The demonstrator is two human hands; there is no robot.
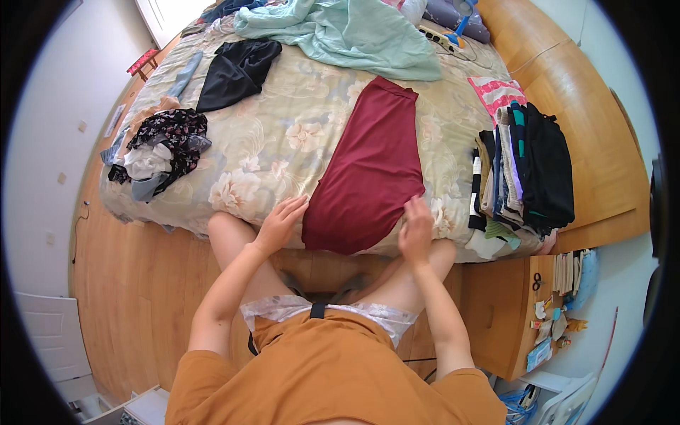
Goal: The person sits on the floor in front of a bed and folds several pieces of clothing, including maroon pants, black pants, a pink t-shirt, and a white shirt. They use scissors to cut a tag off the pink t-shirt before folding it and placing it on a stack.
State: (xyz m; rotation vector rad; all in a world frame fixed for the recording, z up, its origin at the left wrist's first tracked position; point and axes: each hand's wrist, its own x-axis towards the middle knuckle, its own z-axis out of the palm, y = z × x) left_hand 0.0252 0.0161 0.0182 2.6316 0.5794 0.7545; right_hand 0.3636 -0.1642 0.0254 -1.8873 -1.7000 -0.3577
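Floral bedsheet (269,127) spreads out before you, w/ a folded-clothes stack (504,159) on the R. Maroon garment (368,170) lies flat mid-sheet, narrow waistband end (393,86) away from you. Your L hand (282,219) is open at its L edge, fingers extended, gripping nothing; R hand (416,223) is loosely bent at the R edge, can't tell if it's pinching cloth. Prob. light, soft, floppy, maybe slippery, not fragile; best pinch both near corners, thumbs on top.
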